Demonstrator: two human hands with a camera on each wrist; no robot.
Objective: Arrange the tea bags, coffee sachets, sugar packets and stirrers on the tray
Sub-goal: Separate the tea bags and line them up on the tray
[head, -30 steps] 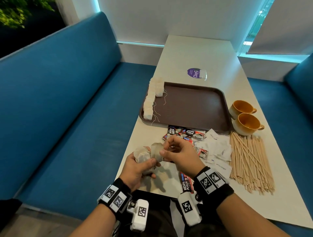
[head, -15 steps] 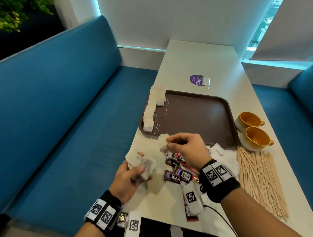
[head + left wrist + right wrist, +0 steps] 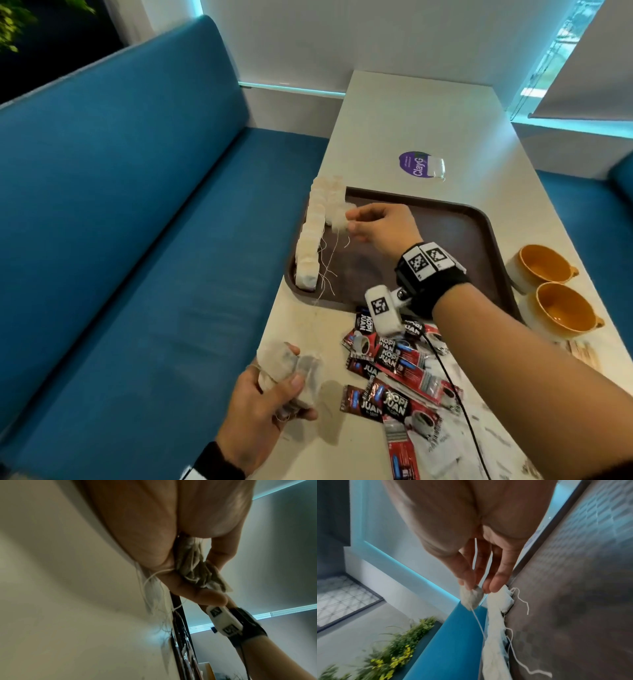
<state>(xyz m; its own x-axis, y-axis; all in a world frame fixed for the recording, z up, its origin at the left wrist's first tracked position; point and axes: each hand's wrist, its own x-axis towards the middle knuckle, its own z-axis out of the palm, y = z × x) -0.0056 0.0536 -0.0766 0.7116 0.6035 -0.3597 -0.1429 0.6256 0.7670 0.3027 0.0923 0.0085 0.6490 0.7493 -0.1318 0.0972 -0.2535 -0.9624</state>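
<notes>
Item: tea bag [image 3: 339, 219], pinched at its upper edge between thumb and fingertips of the right hand [image 3: 376, 228], held over the left side of the brown tray [image 3: 479, 219], just beside the row of tea bags [image 3: 310, 246] already laid along that edge. Its string hangs loose below (clearly seen in the right wrist view).

Reserve stock: bunch of tea bags [image 3: 294, 373], clutched in the curled fingers of the left hand [image 3: 260, 411] above the near table edge.

Handling, by judgement: very light, soft, thin paper; likely tears if squeezed hard or dragged. Best held by a top corner, lightly, string kept clear of neighbours.

Not yet on tray: coffee sachets [image 3: 390, 363], white sugar packets [image 3: 442, 445], stirrers [image 3: 582, 353] (mostly hidden by the forearm).

Adjacent: two orange cups [image 3: 558, 308].
</notes>
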